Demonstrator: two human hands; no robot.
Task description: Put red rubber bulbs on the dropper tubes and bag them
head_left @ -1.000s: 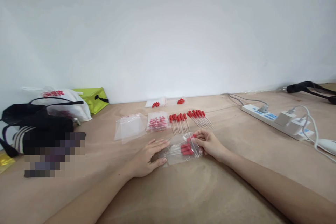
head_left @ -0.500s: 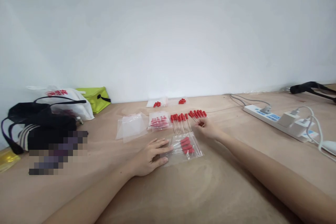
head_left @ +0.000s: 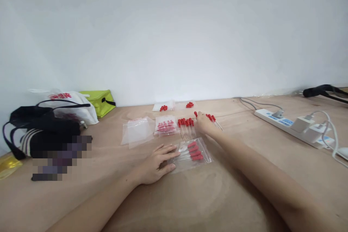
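My left hand (head_left: 157, 163) lies flat with its fingers spread, the fingertips resting on the left part of a clear zip bag (head_left: 181, 166). Inside that bag are several droppers with red rubber bulbs (head_left: 194, 151). Beyond it, my right hand (head_left: 204, 123) is closed among loose droppers; a red bulb (head_left: 195, 114) shows at its fingertips, while the stem is hidden behind the hand. To its left is a row of loose droppers (head_left: 187, 127) with thin pale stems. A few more droppers (head_left: 212, 118) stick out on its right side.
Filled bags of droppers (head_left: 165, 126) and flat clear bags (head_left: 140, 132) lie to the left. Two bags with red bulbs (head_left: 163, 108) are near the wall. A white power strip (head_left: 288, 125) with cables sits right; a black bag (head_left: 54, 137) and green bag (head_left: 99, 103) stand left.
My right hand has moved up and left over the right-hand group of droppers, covering part of it. My left hand stays on the bag.
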